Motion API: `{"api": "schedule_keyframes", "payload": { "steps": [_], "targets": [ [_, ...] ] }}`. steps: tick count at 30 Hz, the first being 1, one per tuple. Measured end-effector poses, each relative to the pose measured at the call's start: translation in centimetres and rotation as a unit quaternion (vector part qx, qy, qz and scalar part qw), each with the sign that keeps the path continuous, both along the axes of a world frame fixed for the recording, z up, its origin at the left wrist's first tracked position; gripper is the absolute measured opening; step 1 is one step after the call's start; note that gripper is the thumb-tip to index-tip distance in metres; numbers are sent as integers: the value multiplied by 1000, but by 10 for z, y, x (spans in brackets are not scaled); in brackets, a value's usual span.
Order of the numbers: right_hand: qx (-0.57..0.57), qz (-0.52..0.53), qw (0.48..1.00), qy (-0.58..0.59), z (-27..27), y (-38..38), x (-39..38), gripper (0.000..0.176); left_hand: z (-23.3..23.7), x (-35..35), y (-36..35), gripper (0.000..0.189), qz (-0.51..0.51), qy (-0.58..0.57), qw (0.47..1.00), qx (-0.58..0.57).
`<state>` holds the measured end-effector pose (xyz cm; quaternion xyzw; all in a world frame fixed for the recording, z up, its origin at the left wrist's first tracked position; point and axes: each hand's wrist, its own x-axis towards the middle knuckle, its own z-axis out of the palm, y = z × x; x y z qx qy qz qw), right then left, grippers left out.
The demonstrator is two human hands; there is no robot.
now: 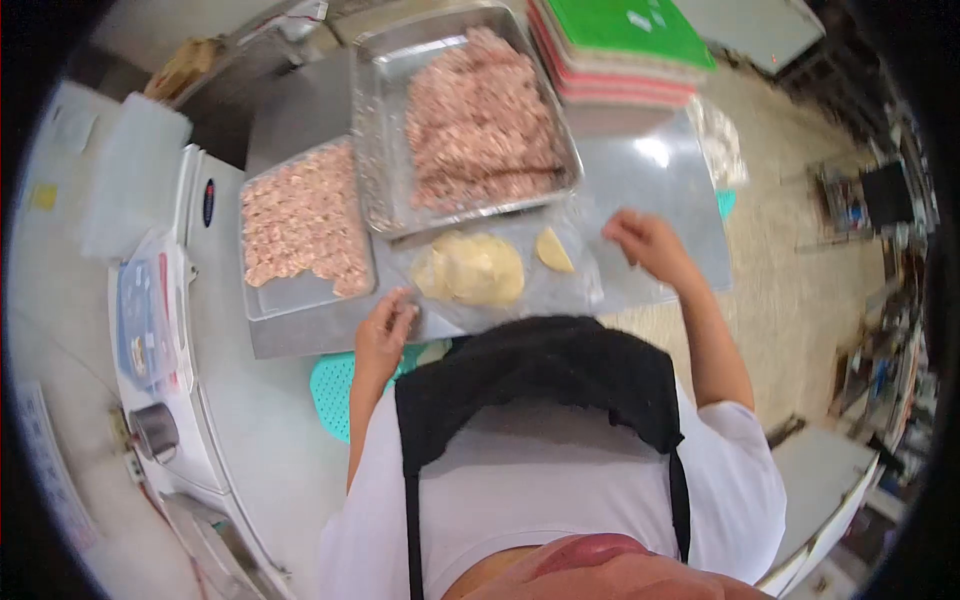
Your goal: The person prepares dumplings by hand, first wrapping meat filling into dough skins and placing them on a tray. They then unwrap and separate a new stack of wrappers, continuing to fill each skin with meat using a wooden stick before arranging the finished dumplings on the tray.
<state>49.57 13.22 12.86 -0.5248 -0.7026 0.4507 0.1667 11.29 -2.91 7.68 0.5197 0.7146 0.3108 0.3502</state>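
My left hand [385,332] is at the table's front edge, beside the near left corner of a clear plastic sheet [590,285]. Its fingers are loosely bent and apart, with nothing visible in them. On the sheet lies a pile of thin, pale yellow dough rounds [470,270], and right of it a single folded, half-round piece [553,250]. My right hand [648,245] is over the right side of the table, a little right of that piece, thumb apart from the bent fingers and holding nothing I can see.
A deep steel pan [375,190] of pink minced meat stands behind the dough. To its left is a shallow tray [290,305] covered with meat portions. Stacked trays with a green lid [620,35] stand at the back right. A white machine [150,310] is at left.
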Motion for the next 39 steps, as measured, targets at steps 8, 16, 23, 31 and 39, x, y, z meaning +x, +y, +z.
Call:
{"api": "schedule_keyframes", "payload": {
  "steps": [8, 16, 23, 31, 39],
  "targets": [
    [-48, 49, 991, -112, -12, -68, 61, 14, 5, 9, 10, 32, -154, -101, 979, -81],
    [-147, 44, 982, -107, -51, -146, 68, 19, 6, 4, 0, 41, -226, -213, 907, -283],
    [-244, 28, 961, -129, -81, -161, 47, 35, -37, -36, -5, 46, -280, -221, 891, -282],
    [-324, -69, 943, -44, -98, -152, 45, 63, -42, -48, -23, 43, -191, -376, 850, -318],
    [-354, -83, 931, -31, -146, -152, 59, 77, -76, -62, -29, 43, -162, -421, 831, -326]
  ]
}}
